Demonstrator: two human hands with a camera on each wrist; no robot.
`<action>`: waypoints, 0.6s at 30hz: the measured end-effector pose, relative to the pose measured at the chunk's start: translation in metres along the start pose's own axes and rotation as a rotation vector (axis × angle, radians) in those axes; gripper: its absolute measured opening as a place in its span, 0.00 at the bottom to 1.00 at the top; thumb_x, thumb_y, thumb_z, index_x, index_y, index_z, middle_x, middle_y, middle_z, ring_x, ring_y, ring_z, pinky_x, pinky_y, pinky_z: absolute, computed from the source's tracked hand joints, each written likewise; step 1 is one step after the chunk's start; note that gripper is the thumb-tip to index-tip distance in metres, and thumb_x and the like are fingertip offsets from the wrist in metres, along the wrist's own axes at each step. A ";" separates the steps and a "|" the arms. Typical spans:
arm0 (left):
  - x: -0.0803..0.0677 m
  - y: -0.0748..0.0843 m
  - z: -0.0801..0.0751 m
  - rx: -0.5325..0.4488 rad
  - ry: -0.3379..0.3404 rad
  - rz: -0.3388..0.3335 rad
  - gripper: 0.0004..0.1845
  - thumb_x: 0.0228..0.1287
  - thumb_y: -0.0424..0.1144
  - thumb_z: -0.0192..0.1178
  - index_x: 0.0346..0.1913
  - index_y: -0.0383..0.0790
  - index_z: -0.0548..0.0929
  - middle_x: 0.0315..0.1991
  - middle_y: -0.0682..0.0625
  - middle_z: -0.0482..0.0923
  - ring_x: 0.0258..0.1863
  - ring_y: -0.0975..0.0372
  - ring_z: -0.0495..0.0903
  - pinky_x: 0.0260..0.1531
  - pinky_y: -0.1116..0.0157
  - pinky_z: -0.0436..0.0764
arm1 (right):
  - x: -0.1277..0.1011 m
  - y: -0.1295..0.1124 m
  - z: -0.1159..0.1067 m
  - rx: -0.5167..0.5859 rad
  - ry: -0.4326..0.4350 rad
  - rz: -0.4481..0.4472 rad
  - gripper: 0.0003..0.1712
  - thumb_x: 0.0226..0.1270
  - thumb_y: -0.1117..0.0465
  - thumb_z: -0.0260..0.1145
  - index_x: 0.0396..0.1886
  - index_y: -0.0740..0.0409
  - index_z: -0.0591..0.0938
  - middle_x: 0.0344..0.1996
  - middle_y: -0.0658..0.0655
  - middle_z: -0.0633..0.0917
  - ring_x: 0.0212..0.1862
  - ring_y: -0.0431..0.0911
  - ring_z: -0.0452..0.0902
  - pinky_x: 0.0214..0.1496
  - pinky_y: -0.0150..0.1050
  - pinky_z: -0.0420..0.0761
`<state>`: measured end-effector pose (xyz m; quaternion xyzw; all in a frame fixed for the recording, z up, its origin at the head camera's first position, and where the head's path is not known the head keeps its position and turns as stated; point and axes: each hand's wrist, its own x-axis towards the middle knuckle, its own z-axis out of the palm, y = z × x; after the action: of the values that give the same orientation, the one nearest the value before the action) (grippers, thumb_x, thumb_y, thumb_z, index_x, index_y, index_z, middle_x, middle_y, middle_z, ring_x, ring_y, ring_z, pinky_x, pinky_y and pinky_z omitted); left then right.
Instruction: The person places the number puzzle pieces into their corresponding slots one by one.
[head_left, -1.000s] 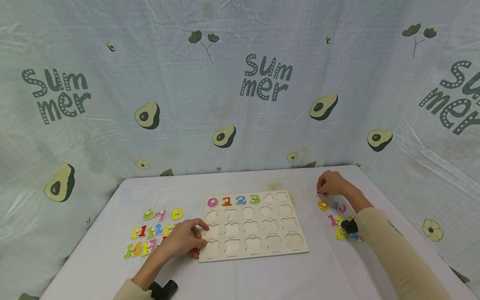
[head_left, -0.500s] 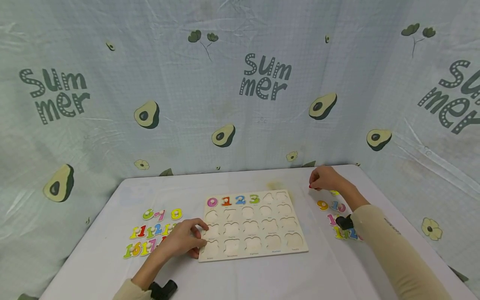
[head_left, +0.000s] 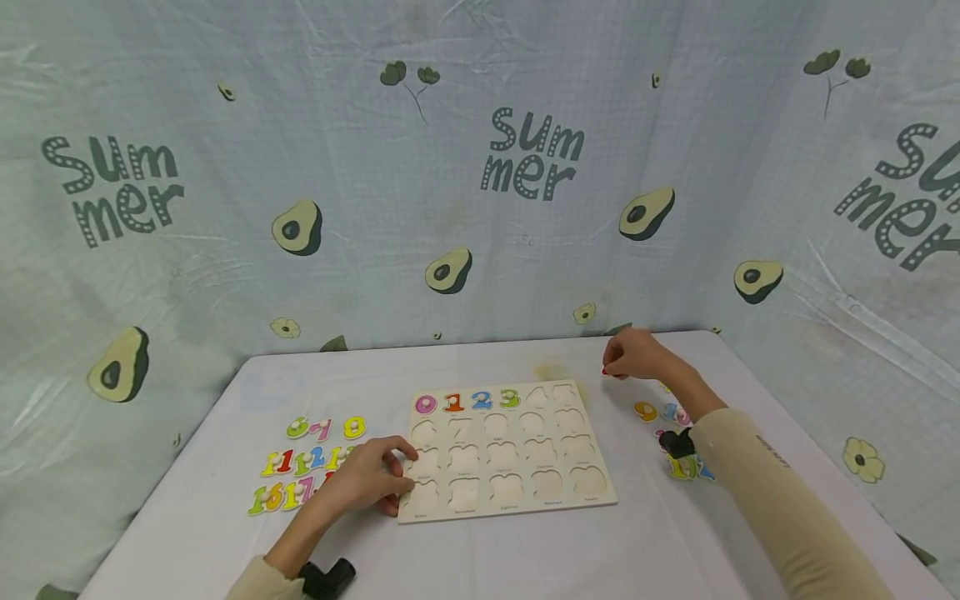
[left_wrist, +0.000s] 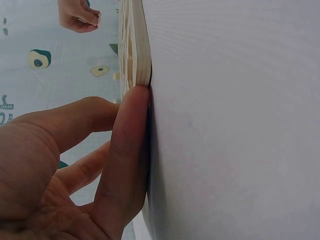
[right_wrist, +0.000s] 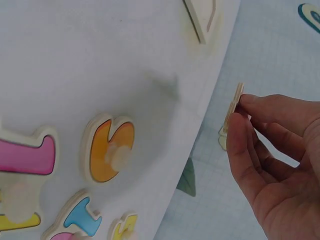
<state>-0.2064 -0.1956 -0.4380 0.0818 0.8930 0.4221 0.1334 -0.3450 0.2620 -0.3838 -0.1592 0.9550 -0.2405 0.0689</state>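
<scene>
A wooden number puzzle board [head_left: 517, 492] lies mid-table, with 0, 1, 2 and 3 seated in its top row and the other recesses bare. My left hand [head_left: 397, 479] rests on its near left corner. The thumb [left_wrist: 129, 150] presses flat against the board's edge [left_wrist: 139, 45]. My right hand [head_left: 611, 367] hovers just past the board's far right corner and pinches a thin wooden number piece [right_wrist: 233, 106], seen edge-on. A red bit of the piece [head_left: 604, 372] shows under the fingers.
Loose number pieces [head_left: 307, 462] lie left of the board. More lie to the right [head_left: 667, 412], among them an orange 9 [right_wrist: 110, 147]. Patterned cloth walls close the table's back and right sides. A black wrist mount [head_left: 330, 577] sits near the front edge.
My right hand has lifted a piece from the right-hand group and carried it left and away, toward the board's far right corner. The left hand has stayed put.
</scene>
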 end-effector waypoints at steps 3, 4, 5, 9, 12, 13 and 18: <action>0.000 -0.001 0.000 -0.004 -0.001 0.003 0.18 0.58 0.31 0.73 0.51 0.38 0.83 0.30 0.46 0.76 0.14 0.60 0.82 0.20 0.63 0.84 | 0.004 -0.005 0.001 0.003 0.001 -0.009 0.04 0.68 0.66 0.69 0.32 0.62 0.86 0.25 0.55 0.86 0.29 0.43 0.77 0.35 0.36 0.78; 0.000 -0.001 0.000 -0.007 0.000 0.003 0.18 0.58 0.31 0.73 0.51 0.38 0.83 0.30 0.46 0.76 0.14 0.60 0.83 0.20 0.63 0.84 | 0.005 -0.007 0.002 0.004 0.003 -0.014 0.04 0.68 0.66 0.69 0.32 0.62 0.86 0.25 0.55 0.86 0.29 0.43 0.77 0.35 0.36 0.78; 0.000 -0.001 0.000 -0.010 -0.001 0.005 0.18 0.58 0.30 0.73 0.52 0.38 0.83 0.30 0.46 0.76 0.14 0.60 0.83 0.19 0.63 0.84 | 0.006 -0.009 0.002 0.004 0.006 -0.017 0.04 0.68 0.66 0.69 0.32 0.62 0.86 0.25 0.55 0.86 0.29 0.43 0.78 0.35 0.36 0.78; 0.000 0.000 -0.001 -0.025 -0.001 0.008 0.19 0.58 0.30 0.73 0.52 0.37 0.83 0.30 0.46 0.76 0.14 0.60 0.83 0.19 0.62 0.84 | 0.011 -0.017 0.005 0.019 0.003 -0.038 0.04 0.67 0.67 0.69 0.32 0.63 0.86 0.26 0.59 0.87 0.28 0.43 0.79 0.34 0.37 0.79; 0.001 0.000 -0.001 -0.023 0.002 0.005 0.19 0.58 0.30 0.73 0.52 0.37 0.83 0.31 0.46 0.76 0.14 0.60 0.83 0.19 0.62 0.84 | 0.015 -0.023 0.008 0.018 -0.003 -0.049 0.04 0.67 0.67 0.69 0.33 0.64 0.87 0.26 0.59 0.88 0.28 0.43 0.80 0.34 0.36 0.79; 0.001 0.000 -0.001 -0.020 0.001 0.005 0.19 0.58 0.30 0.73 0.52 0.38 0.83 0.31 0.46 0.76 0.14 0.60 0.83 0.19 0.63 0.84 | 0.016 -0.025 0.009 0.016 -0.004 -0.054 0.04 0.67 0.67 0.69 0.33 0.64 0.87 0.25 0.58 0.87 0.28 0.43 0.80 0.34 0.35 0.79; 0.003 0.001 0.000 -0.014 0.005 -0.007 0.19 0.58 0.30 0.73 0.52 0.38 0.83 0.31 0.46 0.76 0.14 0.61 0.83 0.20 0.63 0.84 | 0.020 -0.036 0.013 0.004 -0.012 -0.078 0.04 0.66 0.67 0.70 0.32 0.64 0.86 0.24 0.56 0.86 0.27 0.43 0.79 0.33 0.35 0.78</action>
<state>-0.2089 -0.1944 -0.4382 0.0768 0.8906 0.4279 0.1332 -0.3510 0.2196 -0.3788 -0.1975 0.9471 -0.2442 0.0653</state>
